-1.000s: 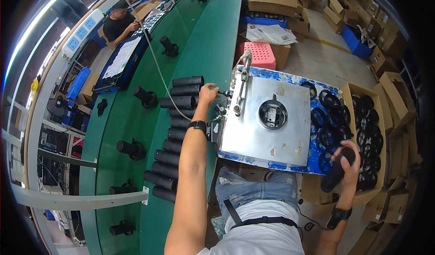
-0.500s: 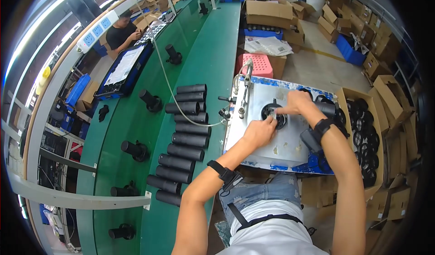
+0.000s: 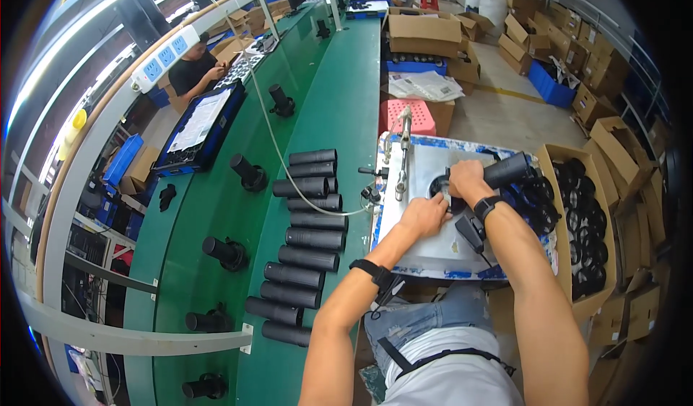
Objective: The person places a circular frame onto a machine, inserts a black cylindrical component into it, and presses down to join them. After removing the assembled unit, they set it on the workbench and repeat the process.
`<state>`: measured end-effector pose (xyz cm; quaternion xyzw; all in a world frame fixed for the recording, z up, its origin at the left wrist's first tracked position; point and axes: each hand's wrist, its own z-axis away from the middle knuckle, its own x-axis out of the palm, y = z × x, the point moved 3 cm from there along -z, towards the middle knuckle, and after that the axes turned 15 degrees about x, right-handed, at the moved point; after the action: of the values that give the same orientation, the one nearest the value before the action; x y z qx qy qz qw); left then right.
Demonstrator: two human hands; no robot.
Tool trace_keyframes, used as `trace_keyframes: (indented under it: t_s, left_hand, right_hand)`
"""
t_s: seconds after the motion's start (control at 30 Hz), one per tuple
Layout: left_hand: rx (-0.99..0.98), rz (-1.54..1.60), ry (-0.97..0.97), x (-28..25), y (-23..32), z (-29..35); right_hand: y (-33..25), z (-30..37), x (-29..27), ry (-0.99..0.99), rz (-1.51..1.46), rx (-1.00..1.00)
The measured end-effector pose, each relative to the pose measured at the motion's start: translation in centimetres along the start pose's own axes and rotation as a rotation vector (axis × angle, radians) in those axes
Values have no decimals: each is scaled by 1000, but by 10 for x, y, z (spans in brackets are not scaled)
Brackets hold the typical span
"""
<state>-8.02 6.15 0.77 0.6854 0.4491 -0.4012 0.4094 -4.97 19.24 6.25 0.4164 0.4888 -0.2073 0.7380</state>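
Observation:
A black round part (image 3: 437,184) lies on the grey metal plate (image 3: 424,254) of the small work stand, mostly covered by my hands. At its near side, my left hand (image 3: 424,216) is closed, fingertips pinched by a small pale bit I cannot make out. My right hand (image 3: 468,180) curls over the part's right side, its fingers closed and their grip hidden. Just right of that hand is a black tube (image 3: 509,169), slanting up to the right. A metal lever fixture (image 3: 404,153) stands at the plate's left edge.
Several black tubes (image 3: 307,258) lie in a row on the green bench (image 3: 354,81). Black flanged pieces (image 3: 249,173) stand along the green belt. A carton (image 3: 577,225) of black rings is at right. A pink stool (image 3: 410,116) stands behind the stand. A person (image 3: 195,70) sits across.
My right hand has come down and nearer, its fingers now curled in. My left hand stays low beside the black round part. The whole view has shifted slightly.

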Motion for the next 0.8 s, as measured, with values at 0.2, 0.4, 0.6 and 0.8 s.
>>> trace_keyframes:
  t_s: [0.2, 0.4, 0.6, 0.8]
  left_hand:
    - [-14, -57, 85, 8, 10, -3]
    - [-78, -60, 80, 9, 3, 6]
    - [-75, 48, 515, -27, 30, 24]
    - [-439, 332, 806, -17, 44, 68]
  right_hand:
    - [4, -2, 5, 46, -17, 56]
    - [14, 14, -9, 66, -20, -35]
    - [83, 22, -52, 195, -779, -160]
    - [83, 30, -57, 54, -2192, -804]
